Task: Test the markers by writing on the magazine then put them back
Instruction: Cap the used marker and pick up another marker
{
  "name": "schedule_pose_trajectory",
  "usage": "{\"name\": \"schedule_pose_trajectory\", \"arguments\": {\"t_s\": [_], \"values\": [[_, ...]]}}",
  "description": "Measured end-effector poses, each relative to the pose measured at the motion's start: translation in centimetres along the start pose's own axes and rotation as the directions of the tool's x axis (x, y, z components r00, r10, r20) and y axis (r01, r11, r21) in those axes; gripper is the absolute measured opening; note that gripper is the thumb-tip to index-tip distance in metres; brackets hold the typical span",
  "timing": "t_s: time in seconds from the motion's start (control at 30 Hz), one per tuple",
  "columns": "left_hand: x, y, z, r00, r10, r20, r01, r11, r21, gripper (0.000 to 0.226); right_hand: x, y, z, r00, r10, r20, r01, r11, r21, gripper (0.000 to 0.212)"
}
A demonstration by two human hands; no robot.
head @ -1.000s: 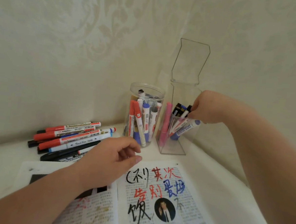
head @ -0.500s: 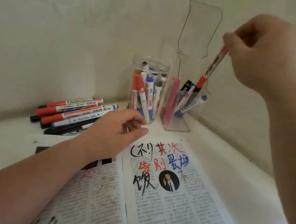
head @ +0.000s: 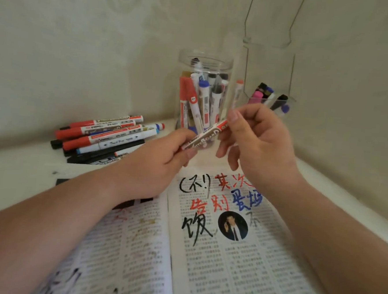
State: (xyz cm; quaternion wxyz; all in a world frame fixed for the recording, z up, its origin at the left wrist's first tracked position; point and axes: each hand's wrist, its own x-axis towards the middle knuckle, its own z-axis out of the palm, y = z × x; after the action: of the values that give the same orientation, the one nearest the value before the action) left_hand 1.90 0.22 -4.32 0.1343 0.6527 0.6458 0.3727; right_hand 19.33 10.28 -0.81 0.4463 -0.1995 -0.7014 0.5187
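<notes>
Printed paper of the open magazine [head: 226, 264], marked with red, blue and black characters, lies nearest on the surface [head: 14, 171]. Above it a red whiteboard marker [head: 209, 134] is pinched at both ends: low end by the left hand [head: 155, 164], high end by thumb and forefinger of the right hand [head: 257, 146], whose other fingers are spread. Loose markers [head: 102, 135] are piled at ten o'clock. More are held in a clear jar [head: 205, 62] at twelve and an acrylic holder [head: 269, 71] at one.

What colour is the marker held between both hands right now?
The marker is red and white, with printed lettering along the barrel; the head view shows it.
</notes>
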Motion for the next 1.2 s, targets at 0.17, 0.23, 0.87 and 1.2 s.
{"name": "schedule_pose_trajectory", "arguments": {"t_s": [0.17,0.23,0.87,1.2], "values": [[-0.3,1.1,-0.2,0.998,0.055,0.042,-0.054,0.998,-0.011,0.021,-0.9,1.0,0.5,0.967,0.165,0.193,-0.167,0.986,-0.003,0.013],[-0.2,1.5,-0.3,0.997,0.063,0.036,-0.062,0.998,-0.024,0.022,-1.0,1.0,0.6,0.967,0.168,0.194,-0.168,0.986,-0.015,0.014],[-0.8,1.2,-0.7,0.99,0.036,0.134,-0.015,0.989,-0.15,0.036,-2.3,-1.5,-8.5,0.968,0.23,0.097,-0.234,0.972,0.03,0.018],[-0.5,1.7,0.3,0.988,-0.067,0.136,0.115,0.917,-0.381,0.045,-5.9,1.6,-10.4,0.928,0.305,0.216,-0.294,0.952,-0.084,0.013]]}}
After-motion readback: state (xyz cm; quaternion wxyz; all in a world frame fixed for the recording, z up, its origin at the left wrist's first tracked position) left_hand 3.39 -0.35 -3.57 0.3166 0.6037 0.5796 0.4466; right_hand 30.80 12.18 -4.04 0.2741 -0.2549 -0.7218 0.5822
